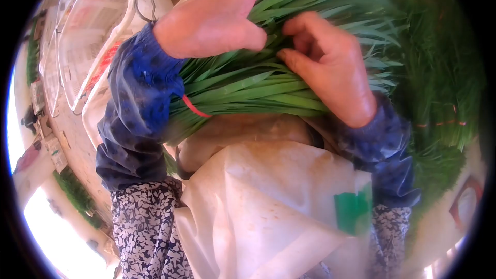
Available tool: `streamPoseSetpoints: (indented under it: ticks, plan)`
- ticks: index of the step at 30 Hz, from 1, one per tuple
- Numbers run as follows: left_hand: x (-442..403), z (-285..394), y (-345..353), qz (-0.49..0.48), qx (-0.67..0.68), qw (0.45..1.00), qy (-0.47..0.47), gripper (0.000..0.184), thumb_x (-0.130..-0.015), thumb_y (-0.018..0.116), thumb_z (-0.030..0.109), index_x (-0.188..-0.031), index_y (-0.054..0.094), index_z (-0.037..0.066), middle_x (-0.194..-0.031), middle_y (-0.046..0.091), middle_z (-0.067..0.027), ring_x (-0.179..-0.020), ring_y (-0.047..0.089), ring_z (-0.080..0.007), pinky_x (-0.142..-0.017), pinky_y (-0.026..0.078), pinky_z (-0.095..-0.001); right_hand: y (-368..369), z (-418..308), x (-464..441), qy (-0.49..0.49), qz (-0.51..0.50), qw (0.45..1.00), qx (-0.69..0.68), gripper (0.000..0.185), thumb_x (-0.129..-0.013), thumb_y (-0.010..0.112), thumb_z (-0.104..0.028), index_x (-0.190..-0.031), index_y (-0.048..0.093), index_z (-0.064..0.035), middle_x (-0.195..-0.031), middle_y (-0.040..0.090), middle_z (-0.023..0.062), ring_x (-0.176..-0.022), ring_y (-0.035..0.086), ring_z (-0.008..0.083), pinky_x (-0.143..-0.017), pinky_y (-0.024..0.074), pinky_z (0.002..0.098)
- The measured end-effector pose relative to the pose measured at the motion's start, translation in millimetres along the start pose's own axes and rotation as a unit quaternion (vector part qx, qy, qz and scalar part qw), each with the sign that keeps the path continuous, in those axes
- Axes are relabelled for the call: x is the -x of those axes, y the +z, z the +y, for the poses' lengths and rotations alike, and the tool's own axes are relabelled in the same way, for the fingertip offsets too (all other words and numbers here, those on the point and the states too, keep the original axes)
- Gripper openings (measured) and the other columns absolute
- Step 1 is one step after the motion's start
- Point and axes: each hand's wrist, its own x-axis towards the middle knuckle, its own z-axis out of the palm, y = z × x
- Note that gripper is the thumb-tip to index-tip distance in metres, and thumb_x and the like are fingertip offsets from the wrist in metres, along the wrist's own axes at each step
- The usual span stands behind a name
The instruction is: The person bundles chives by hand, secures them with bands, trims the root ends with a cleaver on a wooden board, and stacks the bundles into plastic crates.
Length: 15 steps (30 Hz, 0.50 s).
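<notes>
A large bunch of long green leaves lies across my lap, with a red band around its left part. My left hand rests over the top of the bunch, thumb held apart from the fingers, which reach up toward the top edge. On the right, my right hand has its fingers curled toward the thumb at the middle of the leaves. Whatever lies between those fingertips is too small to make out. Blue sleeves cover both forearms.
A pale sheet with a green patch covers my lap. More green bundles with red bands lie at the right. Clear plastic bags or wrapping with a white edge stand at the upper left. Green plants lie farther left on the floor.
</notes>
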Motion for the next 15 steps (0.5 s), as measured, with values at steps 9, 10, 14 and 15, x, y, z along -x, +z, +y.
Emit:
streamPoseSetpoints:
  ticks: [9,10,14,15]
  plan:
    - [2.0,5.1,1.0,0.014,-0.017,0.999,-0.04,0.098,-0.071,0.066,0.017,-0.154,0.016,0.01,-0.118,0.06,-0.0284,-0.106,0.062,-0.0448,-0.09,0.049,-0.0462,6.2,7.4,-7.8,-0.055,0.021,0.998,0.005,0.016,-0.074,0.071,-0.009,-0.086,0.062,-0.0017,-0.071,0.063,0.0155,-0.067,0.062,0.0357,-0.059,0.0474,0.0416]
    - [1.8,2.3,2.3,0.02,-0.024,0.999,-0.024,0.098,-0.071,0.066,0.017,-0.154,0.015,0.01,-0.118,0.06,-0.0285,-0.106,0.062,-0.0445,-0.09,0.049,-0.046,5.7,7.5,-8.8,-0.054,0.021,0.998,0.005,0.016,-0.074,0.071,-0.009,-0.086,0.062,-0.0017,-0.071,0.063,0.0155,-0.067,0.062,0.0357,-0.059,0.0474,0.0416]
    - [-4.8,-8.9,1.0,-0.008,0.027,0.998,-0.051,0.098,-0.071,0.067,0.016,-0.154,0.015,0.008,-0.118,0.06,-0.0282,-0.107,0.062,-0.0432,-0.09,0.049,-0.0448,7.4,5.4,-10.3,0.001,-0.017,0.999,-0.051,0.011,-0.078,0.07,-0.004,-0.087,0.065,-0.0005,-0.071,0.063,0.0084,-0.066,0.058,0.021,-0.06,0.0466,0.0315]
    - [-4.4,-12.0,1.5,-0.019,0.046,0.997,-0.065,0.098,-0.071,0.067,0.016,-0.154,0.015,0.008,-0.118,0.06,-0.0281,-0.107,0.062,-0.0428,-0.09,0.049,-0.0445,10.7,4.8,-11.2,0.011,-0.003,0.997,-0.077,0.011,-0.074,0.068,-0.009,-0.081,0.064,-0.0013,-0.069,0.064,0.0171,-0.066,0.063,0.0366,-0.06,0.0487,0.0409]
